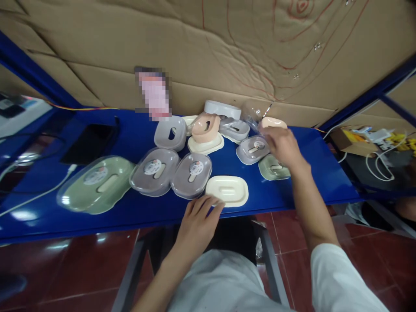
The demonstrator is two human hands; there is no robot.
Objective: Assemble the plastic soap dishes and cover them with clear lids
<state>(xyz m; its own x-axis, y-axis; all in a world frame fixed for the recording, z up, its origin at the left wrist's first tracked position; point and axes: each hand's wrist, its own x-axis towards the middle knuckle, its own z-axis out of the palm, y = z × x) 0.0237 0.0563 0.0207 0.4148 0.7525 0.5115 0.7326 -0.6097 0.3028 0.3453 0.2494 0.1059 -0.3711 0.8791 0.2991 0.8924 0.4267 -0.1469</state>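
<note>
My left hand (202,216) rests at the table's front edge, fingers bent and slightly apart, its fingertips by the near left rim of a cream oval lid (232,190). My right hand (282,143) reaches to the back right, beside a peach piece (274,123); its fingertips are blurred, and whether they grip it cannot be made out. Below that hand are a grey-purple box with a label (251,150) and a small green box (273,169). Two labelled grey-purple boxes (191,175) (154,172) lie left of the cream lid.
A large green box (97,184) sits at the left of the blue table (312,173). Behind are an open grey box (170,133), a peach box (204,128) and a white container (222,109). A phone (89,143) and cables lie left; a carton (354,143) stands right.
</note>
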